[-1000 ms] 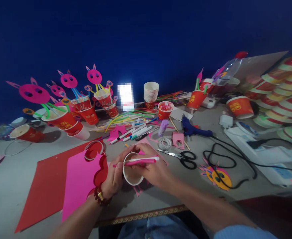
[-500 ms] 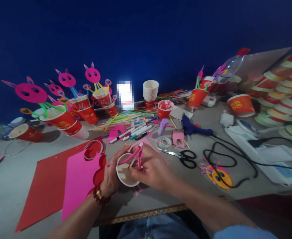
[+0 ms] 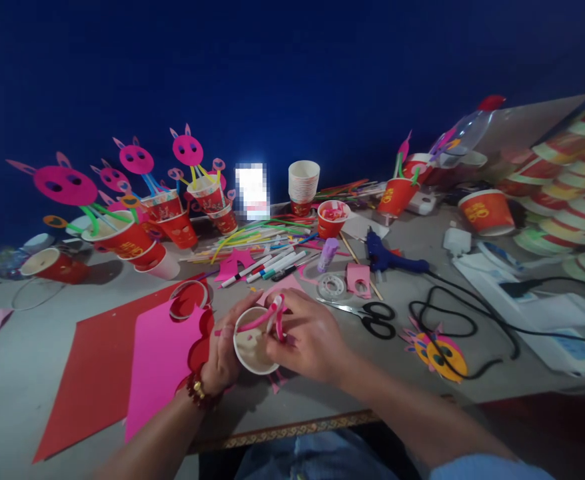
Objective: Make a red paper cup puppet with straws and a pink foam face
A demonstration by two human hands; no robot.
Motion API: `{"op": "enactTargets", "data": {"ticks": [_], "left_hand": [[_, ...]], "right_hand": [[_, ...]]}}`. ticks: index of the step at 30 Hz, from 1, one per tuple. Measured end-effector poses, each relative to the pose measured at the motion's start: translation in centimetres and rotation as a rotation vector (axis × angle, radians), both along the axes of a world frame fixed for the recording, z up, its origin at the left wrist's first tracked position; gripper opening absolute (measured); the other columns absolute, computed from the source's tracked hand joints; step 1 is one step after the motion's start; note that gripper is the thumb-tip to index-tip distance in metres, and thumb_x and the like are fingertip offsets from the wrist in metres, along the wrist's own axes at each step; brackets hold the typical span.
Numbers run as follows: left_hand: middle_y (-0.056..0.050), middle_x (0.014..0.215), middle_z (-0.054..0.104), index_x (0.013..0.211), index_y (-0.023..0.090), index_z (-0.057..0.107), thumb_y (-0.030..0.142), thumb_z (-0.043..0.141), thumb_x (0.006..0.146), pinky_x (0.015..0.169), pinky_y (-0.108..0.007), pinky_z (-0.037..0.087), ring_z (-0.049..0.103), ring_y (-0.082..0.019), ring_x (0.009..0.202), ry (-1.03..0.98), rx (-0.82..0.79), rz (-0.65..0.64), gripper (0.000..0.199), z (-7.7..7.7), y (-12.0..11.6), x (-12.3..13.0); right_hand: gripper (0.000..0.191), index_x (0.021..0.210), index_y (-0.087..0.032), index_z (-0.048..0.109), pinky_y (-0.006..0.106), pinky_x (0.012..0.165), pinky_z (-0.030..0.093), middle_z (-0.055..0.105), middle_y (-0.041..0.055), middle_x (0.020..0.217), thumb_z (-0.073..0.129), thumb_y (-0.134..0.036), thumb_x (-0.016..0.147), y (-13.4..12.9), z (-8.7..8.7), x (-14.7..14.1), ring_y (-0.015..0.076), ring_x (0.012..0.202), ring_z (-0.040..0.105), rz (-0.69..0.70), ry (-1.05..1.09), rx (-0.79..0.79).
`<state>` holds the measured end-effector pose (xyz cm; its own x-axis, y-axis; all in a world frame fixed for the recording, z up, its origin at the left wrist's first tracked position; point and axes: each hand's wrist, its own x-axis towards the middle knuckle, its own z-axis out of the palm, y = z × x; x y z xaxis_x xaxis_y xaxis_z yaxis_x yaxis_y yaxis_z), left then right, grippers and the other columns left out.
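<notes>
My left hand (image 3: 224,353) is wrapped around the outer wall of a paper cup (image 3: 253,359), tilted so that its pale inside faces me. A bent pink pipe cleaner (image 3: 252,323) crosses the cup's mouth and rises into a loop above the rim. My right hand (image 3: 312,333) is closed on that pipe cleaner at the cup's right side; some fingertips are hidden. Small pink specks show on the cup's inner surface. Under the left forearm lie a pink sheet (image 3: 157,360) and a red sheet (image 3: 90,363).
Scissors (image 3: 375,319), a tape roll (image 3: 332,286), markers (image 3: 272,265) and a blue glue gun (image 3: 395,257) lie beyond my hands. Decorated cups (image 3: 122,241) stand at the left. A black cable (image 3: 452,290), yellow paper faces (image 3: 445,358) and stacked cups (image 3: 572,200) are on the right.
My right hand has shifted slightly left and up at the cup, and the pipe cleaner's loop moved with it. The left hand keeps its hold on the cup.
</notes>
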<state>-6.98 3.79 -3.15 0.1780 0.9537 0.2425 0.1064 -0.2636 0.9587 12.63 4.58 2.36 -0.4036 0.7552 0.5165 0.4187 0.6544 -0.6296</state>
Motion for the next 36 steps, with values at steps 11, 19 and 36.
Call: {"op": "enactTargets", "data": {"ticks": [11, 19, 36], "left_hand": [[-0.005, 0.137, 0.065, 0.141, 0.028, 0.055, 0.037, 0.030, 0.104, 0.107, -0.044, 0.048, 0.061, -0.027, 0.124, 0.042, 0.181, -0.056, 0.045, 0.9, 0.2, 0.3], [-0.007, 0.134, 0.067, 0.141, 0.026, 0.055, 0.041, 0.029, 0.104, 0.106, -0.044, 0.048, 0.061, -0.028, 0.123, 0.077, 0.219, -0.086, 0.048, 1.3, 0.4, 0.7], [-0.009, 0.134, 0.067, 0.139, 0.025, 0.057, 0.047, 0.031, 0.102, 0.106, -0.044, 0.048, 0.062, -0.028, 0.122, 0.042, 0.172, -0.117, 0.051, 0.8, 0.5, 0.9]], "right_hand": [[0.010, 0.091, -0.020, 0.070, 0.037, 0.082, 0.056, 0.069, 0.0092, 0.108, 0.060, -0.023, 0.089, -0.1, 0.4, 0.0, 0.0234, 0.093, 0.064, -0.024, 0.027, 0.023], [0.006, 0.081, -0.018, 0.073, 0.038, 0.085, 0.053, 0.068, 0.0087, 0.101, 0.069, -0.015, 0.079, 0.1, 0.6, -0.2, 0.0259, 0.098, 0.060, -0.078, -0.190, -0.055], [0.013, 0.083, -0.019, 0.076, 0.034, 0.079, 0.048, 0.067, 0.0074, 0.099, 0.070, -0.029, 0.087, 0.8, 1.3, -0.1, 0.0238, 0.097, 0.057, 0.018, -0.482, -0.167]]}}
